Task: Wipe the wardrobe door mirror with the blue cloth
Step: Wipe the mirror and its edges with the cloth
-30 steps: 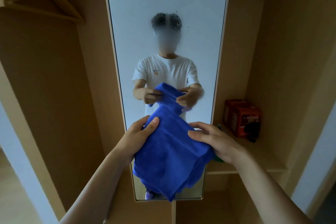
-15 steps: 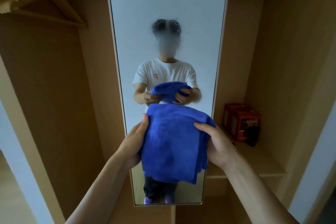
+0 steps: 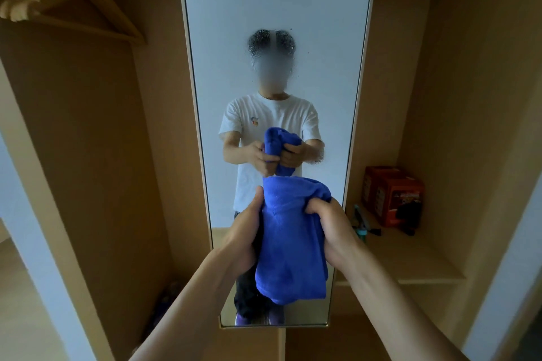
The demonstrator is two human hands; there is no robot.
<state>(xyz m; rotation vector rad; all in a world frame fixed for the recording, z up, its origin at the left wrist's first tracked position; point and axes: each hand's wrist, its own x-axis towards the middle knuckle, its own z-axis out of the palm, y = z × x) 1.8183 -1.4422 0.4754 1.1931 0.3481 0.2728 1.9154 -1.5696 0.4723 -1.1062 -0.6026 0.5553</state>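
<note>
Step in hand: cloth prep, wiping not started. Both bare hands are on the blue cloth [image 3: 290, 243], bunching it into a narrow wad.

- Left grip [image 3: 243, 231]: closed on the cloth's left edge, thumb up along the side, fingers wrapped behind. The reflection shows them curled.
- Right grip [image 3: 331, 226]: closed on the upper right fold, fingers dug into the fabric.
- Cloth: held between the two grips, in front of the lower part of the mirror [image 3: 275, 9]. The top is bunched just above the grips and the loose tail hangs below them. It looks held off the glass rather than pressed to it, though contact can't be confirmed from this angle.
- Mirror: a tall narrow panel straight ahead of the grips. A patch of droplets [image 3: 271, 41] sits well above them, with a few specks near the right edge at about grip height.

Next move, as a judgement: finish the wad so one flat face shows, leave it in one grip, then lift it to the droplet patch. Press it flat on the glass and stroke across and down. A loose tail would drag and smear, so tuck it in first.

Other things:
- Wooden hanger [image 3: 73, 3], far up and left of the left grip.
- Red box [image 3: 393, 196] on the wardrobe shelf [image 3: 410, 267], right of the right grip.
- Small teal item [image 3: 362, 226] between the box and the right grip, too small to identify.
</note>
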